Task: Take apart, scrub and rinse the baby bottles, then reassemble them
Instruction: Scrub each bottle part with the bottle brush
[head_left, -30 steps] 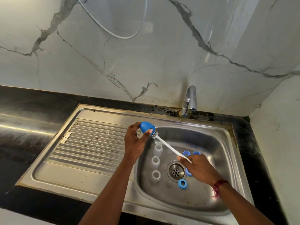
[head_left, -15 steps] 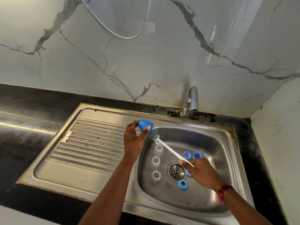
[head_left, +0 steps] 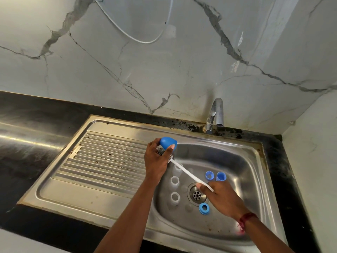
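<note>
My left hand (head_left: 157,161) grips a blue bottle cap (head_left: 168,142) above the basin's left rim. My right hand (head_left: 224,198) pinches the white handle of a bottle brush (head_left: 189,174), and its bristle head lies against the cap by my left fingers. Three clear bottle bodies (head_left: 174,182) stand upright in the sink (head_left: 251,161), left of the drain (head_left: 197,194). Two blue parts (head_left: 209,175) sit behind my right hand, and a blue ring (head_left: 204,208) lies in front of the drain.
The tap (head_left: 215,114) stands at the back of the basin with no water running. A ribbed draining board (head_left: 105,161) lies to the left, set in a dark counter (head_left: 27,143). Marble wall rises behind and to the right.
The brush head has slid further along the blue cap, towards my left palm. Both hands kept nearly the same place.
</note>
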Tool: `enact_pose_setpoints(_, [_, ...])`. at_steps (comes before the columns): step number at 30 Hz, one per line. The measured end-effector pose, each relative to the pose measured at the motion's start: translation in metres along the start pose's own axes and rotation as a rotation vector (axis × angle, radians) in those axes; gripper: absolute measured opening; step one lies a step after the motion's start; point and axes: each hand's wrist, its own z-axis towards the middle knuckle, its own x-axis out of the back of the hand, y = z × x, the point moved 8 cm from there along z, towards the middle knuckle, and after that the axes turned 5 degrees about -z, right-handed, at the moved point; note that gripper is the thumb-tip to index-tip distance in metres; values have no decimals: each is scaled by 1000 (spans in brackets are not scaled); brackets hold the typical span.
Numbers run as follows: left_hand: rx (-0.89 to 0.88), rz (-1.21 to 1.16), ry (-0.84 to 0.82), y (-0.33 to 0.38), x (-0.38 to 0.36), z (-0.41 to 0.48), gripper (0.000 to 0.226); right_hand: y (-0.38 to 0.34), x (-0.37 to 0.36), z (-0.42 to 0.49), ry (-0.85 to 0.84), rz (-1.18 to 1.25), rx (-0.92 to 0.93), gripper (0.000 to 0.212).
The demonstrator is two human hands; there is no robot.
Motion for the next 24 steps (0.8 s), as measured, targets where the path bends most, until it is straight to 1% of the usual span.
enact_pose_setpoints(3, [17,-28,87,1,1,-3,43,-1,1,-4,25,-23,-9,52])
enact_pose_setpoints(7, [45,-96,195,7,-6,-10,38,-2,-11,-9,141,-46,-26,50])
enact_pose_setpoints(8, [60,-115,216,7,-9,-11,38,-2,-17,-9,172,-44,-30,55])
enact_pose_setpoints(10, [103,-157,249,8,-12,-13,39,-2,-29,-7,226,-29,-33,72])
enact_pose_setpoints(12, [137,-187,265,9,-12,-12,41,-2,-38,-3,245,-10,-24,80])
enact_pose_setpoints(17, [210,-278,338,1,0,-6,42,-8,-34,-2,268,-32,3,67])
enact_pose_setpoints(24, [274,-350,410,-2,1,-5,44,-14,-36,-2,282,-69,29,65])
